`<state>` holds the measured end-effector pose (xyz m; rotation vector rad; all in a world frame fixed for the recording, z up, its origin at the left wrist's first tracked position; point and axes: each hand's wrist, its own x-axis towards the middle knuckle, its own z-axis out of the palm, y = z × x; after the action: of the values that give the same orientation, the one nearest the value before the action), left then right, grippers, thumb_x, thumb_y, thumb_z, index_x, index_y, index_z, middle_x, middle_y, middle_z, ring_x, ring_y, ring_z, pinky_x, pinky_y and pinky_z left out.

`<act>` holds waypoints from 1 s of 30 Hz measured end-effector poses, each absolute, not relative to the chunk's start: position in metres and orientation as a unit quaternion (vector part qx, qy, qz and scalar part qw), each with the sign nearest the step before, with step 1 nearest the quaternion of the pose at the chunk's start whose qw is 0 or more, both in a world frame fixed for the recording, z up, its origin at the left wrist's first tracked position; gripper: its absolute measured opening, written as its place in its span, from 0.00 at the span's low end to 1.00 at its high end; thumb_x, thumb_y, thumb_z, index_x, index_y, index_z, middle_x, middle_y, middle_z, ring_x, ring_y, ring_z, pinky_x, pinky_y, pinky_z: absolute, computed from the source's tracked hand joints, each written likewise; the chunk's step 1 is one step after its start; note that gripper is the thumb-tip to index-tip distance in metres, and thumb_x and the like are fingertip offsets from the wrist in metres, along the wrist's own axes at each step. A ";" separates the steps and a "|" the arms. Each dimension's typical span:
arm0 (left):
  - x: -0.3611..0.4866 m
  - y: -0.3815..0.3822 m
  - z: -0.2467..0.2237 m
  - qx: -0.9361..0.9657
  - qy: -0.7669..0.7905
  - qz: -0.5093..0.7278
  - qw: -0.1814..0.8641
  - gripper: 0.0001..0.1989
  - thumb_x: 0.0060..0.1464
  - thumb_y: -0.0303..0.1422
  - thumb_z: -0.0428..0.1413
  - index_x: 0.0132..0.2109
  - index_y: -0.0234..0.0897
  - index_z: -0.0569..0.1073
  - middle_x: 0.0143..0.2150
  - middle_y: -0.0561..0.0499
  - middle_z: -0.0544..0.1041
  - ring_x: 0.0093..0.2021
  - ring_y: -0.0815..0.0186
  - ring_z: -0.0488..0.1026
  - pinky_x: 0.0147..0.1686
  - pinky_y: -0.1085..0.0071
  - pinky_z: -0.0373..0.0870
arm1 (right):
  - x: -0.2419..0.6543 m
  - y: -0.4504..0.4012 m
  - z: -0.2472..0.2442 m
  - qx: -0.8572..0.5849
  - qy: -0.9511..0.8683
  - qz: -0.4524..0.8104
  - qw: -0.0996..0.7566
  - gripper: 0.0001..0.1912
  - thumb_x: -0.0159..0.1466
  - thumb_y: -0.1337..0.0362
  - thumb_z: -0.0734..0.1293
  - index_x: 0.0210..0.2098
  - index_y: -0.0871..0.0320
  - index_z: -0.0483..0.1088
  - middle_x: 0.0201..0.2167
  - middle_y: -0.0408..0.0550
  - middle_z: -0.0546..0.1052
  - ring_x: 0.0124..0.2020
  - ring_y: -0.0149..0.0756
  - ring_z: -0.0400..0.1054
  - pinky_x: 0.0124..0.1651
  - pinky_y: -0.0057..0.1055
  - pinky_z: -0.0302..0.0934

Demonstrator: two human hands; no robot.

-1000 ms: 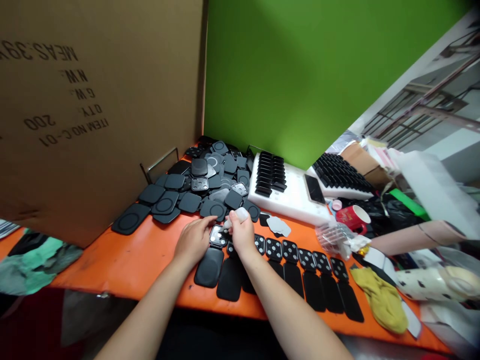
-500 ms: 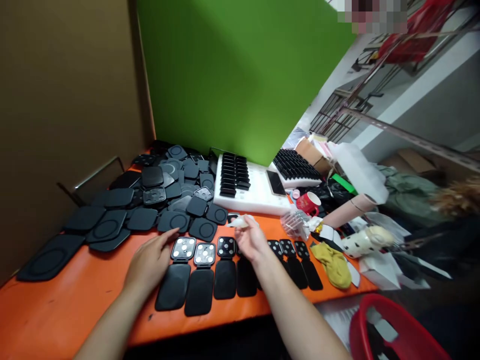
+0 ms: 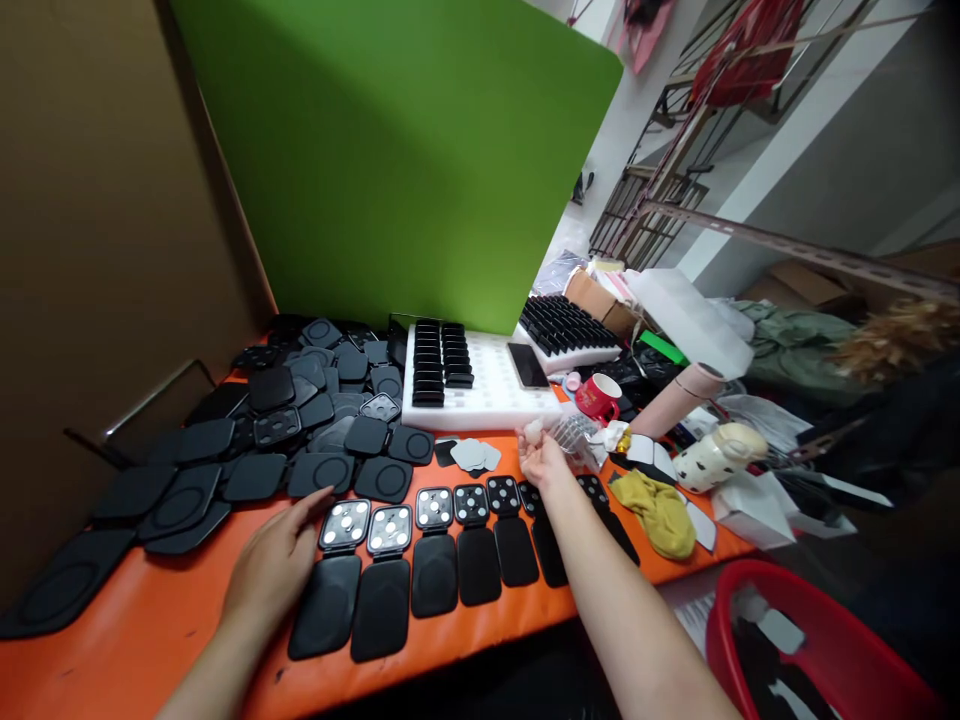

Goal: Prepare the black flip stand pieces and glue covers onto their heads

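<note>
A row of unfolded black hinged panels (image 3: pixel 380 610) lies along the front of the orange table (image 3: pixel 150 640). Their square upper plates (image 3: pixel 389 528) carry round discs; the leftmost few look silvery, the others black with pale discs. My left hand (image 3: pixel 274 560) rests flat beside the leftmost one, fingers loosely stretched, index tip by a black pad. Beyond the row's right half, my right hand (image 3: pixel 541 458) pinches a small whitish translucent piece (image 3: pixel 533 431), its kind unclear. Thin grey rounded-square sheets (image 3: pixel 474 455) lie behind the row. My right forearm partly covers the panels at that end.
Black folding pads (image 3: pixel 326 470) are heaped at the left and back. A white foam tray (image 3: pixel 487 405) holds black pieces and a phone (image 3: pixel 528 366). To the right are a red mug (image 3: pixel 598 397), a yellow cloth (image 3: pixel 656 512), bottles and a red bin (image 3: pixel 720 620).
My right hand has moved right, away from the grey sheets, which now show uncovered, with the whitish piece in its fingers. My left hand stays beside the leftmost panel. The view has shifted.
</note>
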<state>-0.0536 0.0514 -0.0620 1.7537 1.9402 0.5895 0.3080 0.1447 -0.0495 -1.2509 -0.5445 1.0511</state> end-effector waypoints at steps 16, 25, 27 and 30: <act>-0.054 0.053 -0.069 0.647 0.692 0.246 0.204 0.22 0.53 0.29 0.40 0.53 0.45 0.66 0.51 0.52 0.73 0.51 0.61 0.68 0.47 0.66 0.66 | 0.264 0.141 -0.032 -0.536 -0.807 0.224 0.106 0.14 0.53 0.66 0.69 0.40 0.58 0.72 0.43 0.51 0.72 0.48 0.42 0.63 0.51 0.33 0.54; -0.053 0.052 -0.066 0.638 0.696 0.253 0.210 0.22 0.52 0.28 0.41 0.52 0.44 0.67 0.51 0.53 0.73 0.51 0.62 0.68 0.47 0.68 0.65 | 0.266 0.136 -0.027 -0.515 -0.848 0.126 0.015 0.12 0.61 0.58 0.62 0.42 0.56 0.68 0.41 0.51 0.73 0.44 0.41 0.66 0.43 0.31 0.56; -0.053 0.052 -0.066 0.637 0.697 0.254 0.211 0.22 0.52 0.29 0.41 0.52 0.44 0.67 0.50 0.53 0.74 0.51 0.62 0.68 0.47 0.68 0.65 | 0.267 0.136 -0.026 -0.521 -0.845 0.120 0.023 0.12 0.63 0.57 0.60 0.41 0.55 0.69 0.39 0.48 0.74 0.40 0.38 0.67 0.40 0.29 0.56; -0.054 0.052 -0.067 0.635 0.697 0.257 0.212 0.22 0.52 0.29 0.41 0.52 0.44 0.67 0.50 0.53 0.74 0.50 0.61 0.69 0.47 0.66 0.65 | 0.268 0.138 -0.024 -0.543 -0.832 0.102 0.046 0.14 0.65 0.57 0.56 0.37 0.56 0.69 0.35 0.47 0.75 0.36 0.37 0.68 0.38 0.29 0.56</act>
<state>-0.0538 0.0521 -0.0667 1.7646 1.9357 0.7132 0.2680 0.1380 -0.0241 -1.6583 -2.5398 0.3127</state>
